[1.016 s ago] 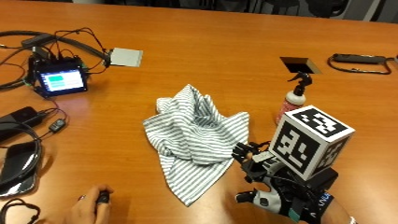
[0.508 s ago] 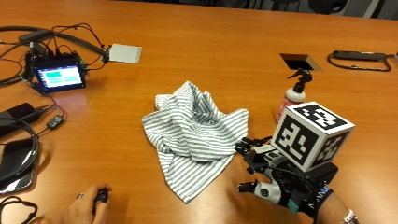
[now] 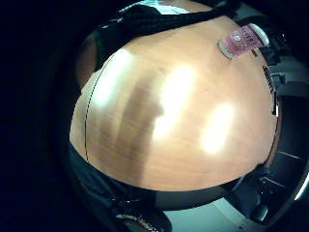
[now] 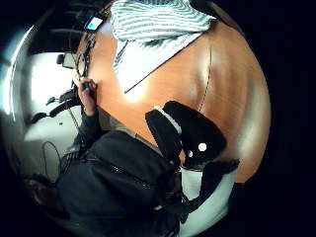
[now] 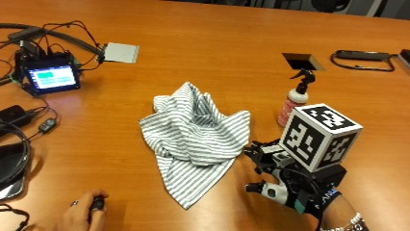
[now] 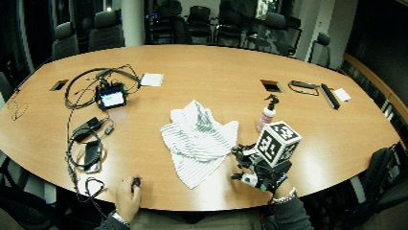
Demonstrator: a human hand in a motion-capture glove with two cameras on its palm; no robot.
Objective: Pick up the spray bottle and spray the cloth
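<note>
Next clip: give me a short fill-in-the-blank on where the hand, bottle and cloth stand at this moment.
1. The pink spray bottle with the black trigger stands ____ on the wooden table.
2. The gloved right hand holds ____.
3. The crumpled cloth has a pattern of grey and white ____.
4. The bare hand rests on the table's near ____.

Missing words: upright; nothing; stripes; edge

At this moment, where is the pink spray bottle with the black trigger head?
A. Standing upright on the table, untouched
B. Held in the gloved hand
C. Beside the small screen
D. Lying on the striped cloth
A: the pink spray bottle with the black trigger head stands upright on the wooden table, beyond the gloved right hand, which holds nothing.
</note>
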